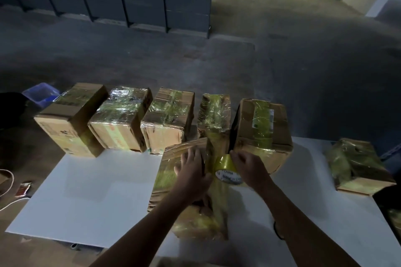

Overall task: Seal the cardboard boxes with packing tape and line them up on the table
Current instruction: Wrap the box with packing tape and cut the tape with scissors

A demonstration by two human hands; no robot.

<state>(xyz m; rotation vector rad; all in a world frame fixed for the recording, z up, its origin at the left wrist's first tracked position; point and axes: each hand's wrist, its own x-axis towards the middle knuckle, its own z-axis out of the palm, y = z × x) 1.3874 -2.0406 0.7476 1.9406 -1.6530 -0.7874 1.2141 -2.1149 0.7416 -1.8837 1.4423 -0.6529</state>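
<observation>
Head view: left fingers (pixel 188 157) flat on near box (pixel 166 182), right fingers (pixel 236 157) tight around tape roll (pixel 226 169)

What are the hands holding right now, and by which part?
The right hand grips the tape roll by its outer rim. The left hand holds nothing; it presses flat on the near box.

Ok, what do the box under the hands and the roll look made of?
The box: brown cardboard, dented and creased at its edges, under glossy yellowish clear tape that glints. The tape roll: shiny translucent yellow plastic film; its white printed core is probably card.
</observation>
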